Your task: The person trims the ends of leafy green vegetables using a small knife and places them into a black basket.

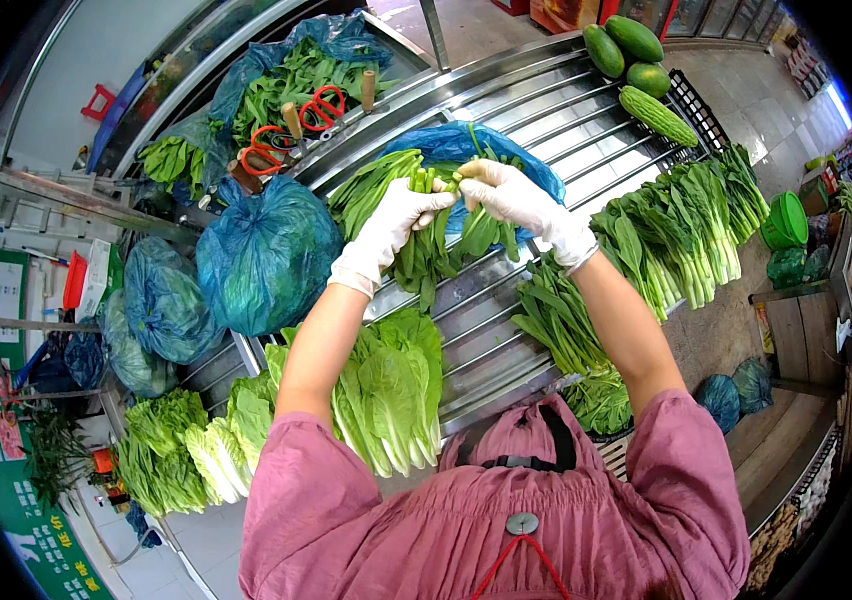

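Observation:
White gloves cover both hands. My left hand is closed around a bunch of leafy green stalks, their cut ends poking up past the thumb. Right beside it, the fingertips of my right hand pinch the end of a green stem at the bunch's top. Behind and below the hands lies an opened blue plastic bag with more leafy greens at its left side. Both hands are above a slatted metal rack.
A full, knotted blue bag sits left of my hands. Red-handled scissors and wooden-handled tools stand at the rack's far edge. Lettuce lies near me, leafy bunches at right. Papayas and a bitter melon rest far right.

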`<state>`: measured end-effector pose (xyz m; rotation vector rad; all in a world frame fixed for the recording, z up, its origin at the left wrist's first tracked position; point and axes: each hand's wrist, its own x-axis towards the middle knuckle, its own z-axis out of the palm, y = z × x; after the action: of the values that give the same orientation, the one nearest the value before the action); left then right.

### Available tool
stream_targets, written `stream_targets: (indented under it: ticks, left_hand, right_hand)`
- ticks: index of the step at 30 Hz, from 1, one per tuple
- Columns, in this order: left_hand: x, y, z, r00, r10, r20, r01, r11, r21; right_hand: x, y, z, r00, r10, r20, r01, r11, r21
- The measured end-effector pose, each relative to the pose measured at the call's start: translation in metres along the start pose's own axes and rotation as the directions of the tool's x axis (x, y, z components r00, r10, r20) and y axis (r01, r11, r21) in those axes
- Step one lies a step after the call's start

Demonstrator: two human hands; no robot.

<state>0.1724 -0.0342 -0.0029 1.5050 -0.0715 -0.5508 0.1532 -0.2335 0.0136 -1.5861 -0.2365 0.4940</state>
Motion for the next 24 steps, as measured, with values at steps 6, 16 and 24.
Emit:
stream_targets:
  ticks: [6, 16, 24]
  left_hand:
    - [0.000, 0.000, 0.003, 1.000, 0.003, 0.031, -0.005, 0.998, 0.059]
    - [-0.017, 0.025, -0.032, 0.970, 0.242, 0.016, -0.242, 0.965, 0.098]
    - [-0.043, 0.030, -0.107, 0.901, 0.424, -0.094, -0.402, 0.731, -0.552]
  right_hand:
    - [0.003, 0.013, -0.005, 1.000, 0.001, 0.030, -0.005, 0.990, 0.141]
    - [0.018, 0.070, -0.030, 0.937, 0.319, -0.145, -0.239, 0.884, 0.403]
    - [0.055, 0.077, 0.009, 0.830, 0.368, -0.418, -0.307, 0.929, 0.209]
